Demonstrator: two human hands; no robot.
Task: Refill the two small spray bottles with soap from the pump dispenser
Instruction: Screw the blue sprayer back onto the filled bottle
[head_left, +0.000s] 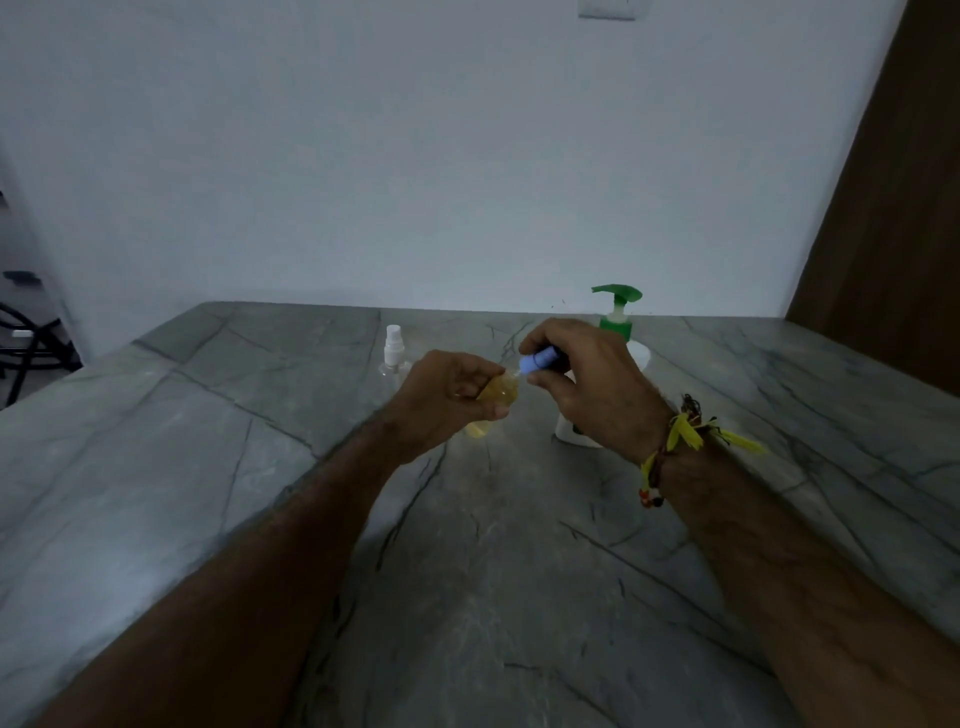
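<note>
While left hand (451, 387) grips yellow-filled spray bottle (496, 397) steady, right hand (582, 382) pinches blue cap (537, 360) at its neck, prob. threading; pump dispenser (617, 319) waits at 1 o'clock, clear bottle (393, 353) at 11.

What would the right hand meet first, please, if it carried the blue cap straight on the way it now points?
Most likely the neck of the yellow-filled bottle gripped by the left hand; the right hand aims its blue cap there, though depth is uncertain.

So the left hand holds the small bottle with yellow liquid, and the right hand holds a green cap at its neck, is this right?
Not quite: the cap in the right hand is blue, not green, as the head view shows. The left hand does hold the small bottle of yellow liquid.
</note>
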